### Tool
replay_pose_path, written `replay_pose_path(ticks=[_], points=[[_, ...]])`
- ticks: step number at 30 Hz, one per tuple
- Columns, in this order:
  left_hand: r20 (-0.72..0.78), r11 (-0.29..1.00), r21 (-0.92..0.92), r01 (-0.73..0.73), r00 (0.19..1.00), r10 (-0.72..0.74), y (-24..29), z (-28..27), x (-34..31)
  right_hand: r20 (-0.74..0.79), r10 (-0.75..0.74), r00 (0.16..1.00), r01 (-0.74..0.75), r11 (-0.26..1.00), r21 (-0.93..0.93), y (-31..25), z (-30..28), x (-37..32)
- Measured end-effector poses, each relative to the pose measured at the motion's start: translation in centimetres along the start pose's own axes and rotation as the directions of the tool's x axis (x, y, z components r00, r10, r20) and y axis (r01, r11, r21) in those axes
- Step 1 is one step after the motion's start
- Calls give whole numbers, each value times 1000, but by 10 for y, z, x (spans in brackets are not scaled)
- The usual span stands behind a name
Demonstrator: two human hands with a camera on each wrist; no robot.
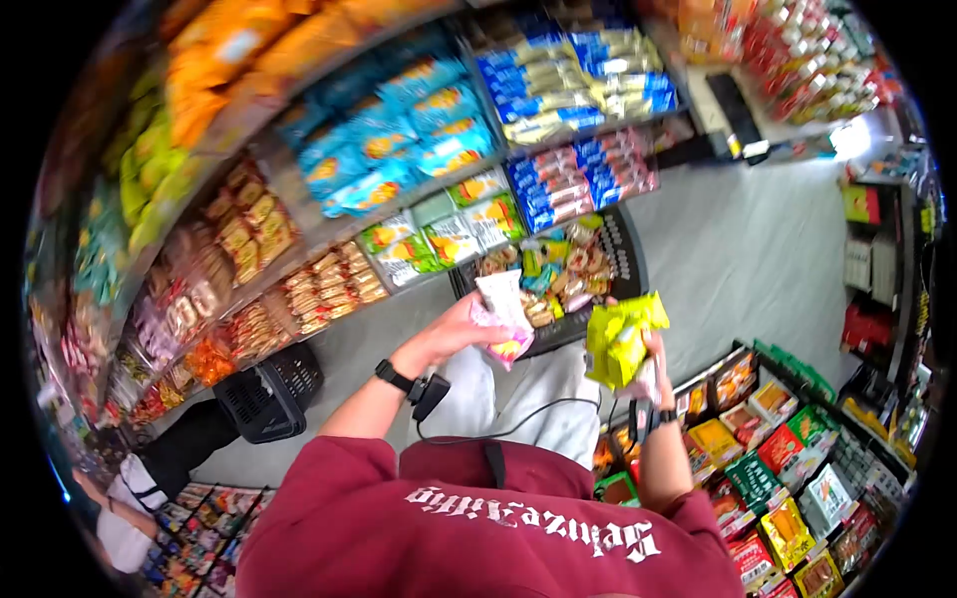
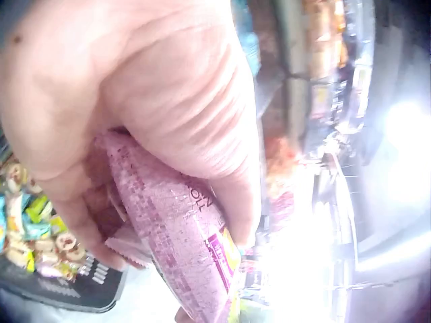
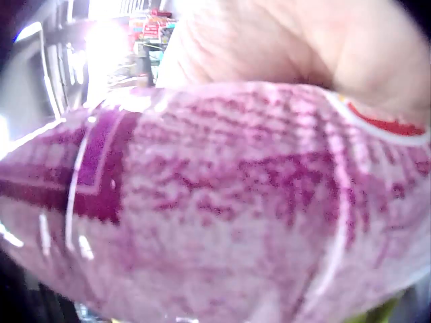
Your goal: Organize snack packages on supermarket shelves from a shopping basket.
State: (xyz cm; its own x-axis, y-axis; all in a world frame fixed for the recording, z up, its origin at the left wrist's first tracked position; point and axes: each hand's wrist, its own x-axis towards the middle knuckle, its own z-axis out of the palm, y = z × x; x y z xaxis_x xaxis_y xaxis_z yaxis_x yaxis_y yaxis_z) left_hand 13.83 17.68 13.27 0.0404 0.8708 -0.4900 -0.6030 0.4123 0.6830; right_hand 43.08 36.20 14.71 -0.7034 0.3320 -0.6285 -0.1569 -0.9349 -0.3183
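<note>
The left hand [image 1: 454, 334] grips a pink and white packet [image 1: 506, 334]; in the left wrist view its thumb and fingers [image 2: 236, 202] curl round the pink packet [image 2: 175, 229]. On the other side, the right hand [image 1: 653, 364] holds bright yellow-green packets [image 1: 623, 344], with a pinkish packet [image 1: 646, 383] below them by the wrist. Close up in the right wrist view, a pink and purple packet [image 3: 229, 195] lies against the right hand [image 3: 269, 47], its fingers hidden. Between and beyond the hands stands a black basket [image 1: 626, 259] of small wrapped sweets [image 1: 568, 274].
Shelves of packaged snacks [image 1: 389, 135] run along the far and left sides. A second black basket [image 1: 267, 399] is at the left, near another person [image 1: 135, 498]. Boxed goods [image 1: 753, 478] fill a rack at the lower right. Grey floor [image 1: 728, 249] lies beyond the basket.
</note>
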Motion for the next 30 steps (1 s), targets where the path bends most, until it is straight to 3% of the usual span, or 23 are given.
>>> replay_pose_path(ticks=[1, 5, 8, 9, 12, 14, 17, 18, 19, 22, 24, 26, 28, 30], points=[[-2, 996, -2, -85, 996, 85, -31, -17, -17, 21, -17, 1000, 17, 1000, 13, 6, 21, -23], [-74, 990, -28, -141, 988, 138, 27, 6, -127, 75, -65, 995, 58, 995, 86, 56, 77, -105], [-87, 981, -34, -192, 978, 188, 11, -1, -184, 37, -93, 995, 91, 994, 65, 96, 105, -158], [-95, 976, -30, -217, 972, 213, 6, 3, -201, 117, -100, 988, 89, 991, 99, 112, 90, -168], [-137, 960, -81, -267, 957, 254, -17, 15, -239, 11, -90, 996, 89, 995, 42, 151, 86, -198], [-175, 924, -55, -378, 915, 364, -45, 21, -252, -18, -72, 997, 73, 995, 69, 173, 71, -208], [-224, 901, 37, -432, 875, 429, -54, 60, -290, 43, -4, 999, 0, 996, 84, 191, 83, -238], [-242, 899, 86, -430, 866, 438, -57, 74, -303, 164, 43, 986, -54, 996, 65, 196, 67, -237], [-282, 889, 57, -455, 846, 452, -50, 101, -322, 184, 59, 981, -70, 996, 54, 197, 68, -246], [-240, 860, 11, -510, 833, 498, -81, 130, -355, 230, 113, 967, -123, 992, 30, 208, 67, -263], [-261, 860, 31, -510, 826, 499, -111, 143, -374, 168, 100, 981, -94, 995, -40, 219, 65, -272], [-276, 861, 54, -506, 821, 500, -139, 154, -393, 179, 152, 972, -156, 988, 8, 231, 74, -284], [-293, 851, 12, -525, 812, 505, -159, 169, -413, 319, 186, 929, -203, 979, 18, 247, 79, -294], [-287, 835, 24, -549, 797, 532, -177, 174, -429, 320, 204, 925, -203, 979, -36, 267, 79, -296]])
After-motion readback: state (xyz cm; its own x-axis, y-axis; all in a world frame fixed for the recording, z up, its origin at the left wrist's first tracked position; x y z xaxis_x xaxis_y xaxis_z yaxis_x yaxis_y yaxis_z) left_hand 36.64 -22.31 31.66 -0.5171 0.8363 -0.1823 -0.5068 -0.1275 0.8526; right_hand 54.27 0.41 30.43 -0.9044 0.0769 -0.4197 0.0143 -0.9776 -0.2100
